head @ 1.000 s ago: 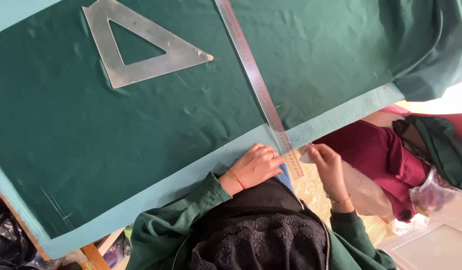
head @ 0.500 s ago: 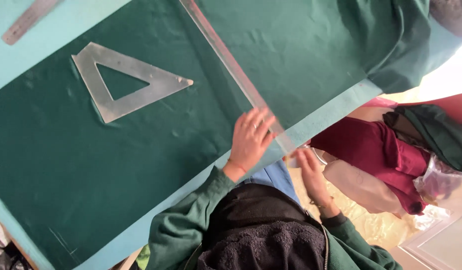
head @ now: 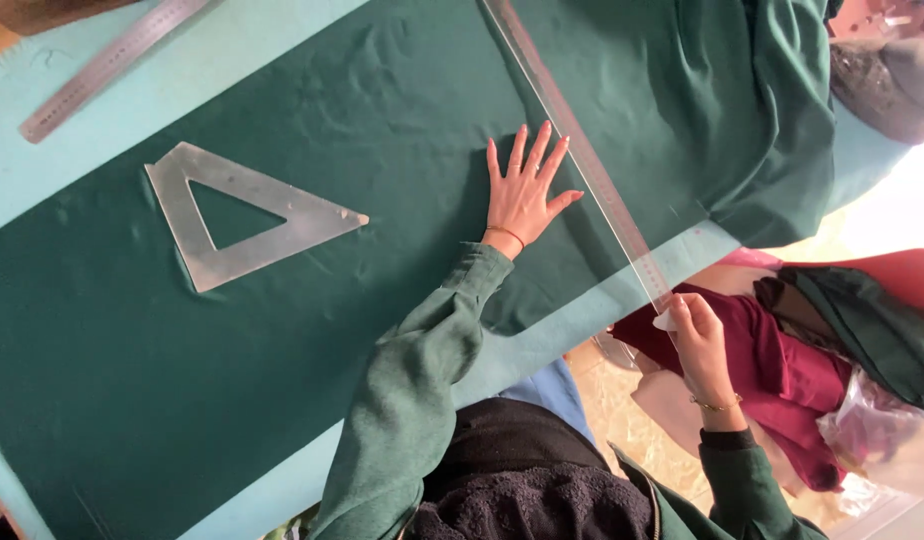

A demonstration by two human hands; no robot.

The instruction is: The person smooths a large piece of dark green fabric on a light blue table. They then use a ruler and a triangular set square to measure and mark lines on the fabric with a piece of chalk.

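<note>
So the long clear ruler (head: 582, 165) lies flat on the dark green fabric (head: 312, 330), its long axis running diagonally from the top middle of the view down to the lower right, where its near end pokes just past the fabric's edge over the light blue table (head: 232, 60) cover. The left hand (head: 525, 190) is pressed flat on the fabric, fingers spread wide and pointing up the view, palm down, holding nothing, arm stretched out in a green sleeve; its fingertips sit right beside the ruler's left edge, maybe just touching, can't quite tell. The right hand (head: 697, 335) is at the ruler's near end, fingers pinched together on that tip, wrist bent back toward the body. So the ruler runs between the two hands, which are well apart. Off to the left a clear triangular set square (head: 244, 222) lies flat on the fabric, and a metal ruler (head: 107, 65) sits on the table up top left.
</note>
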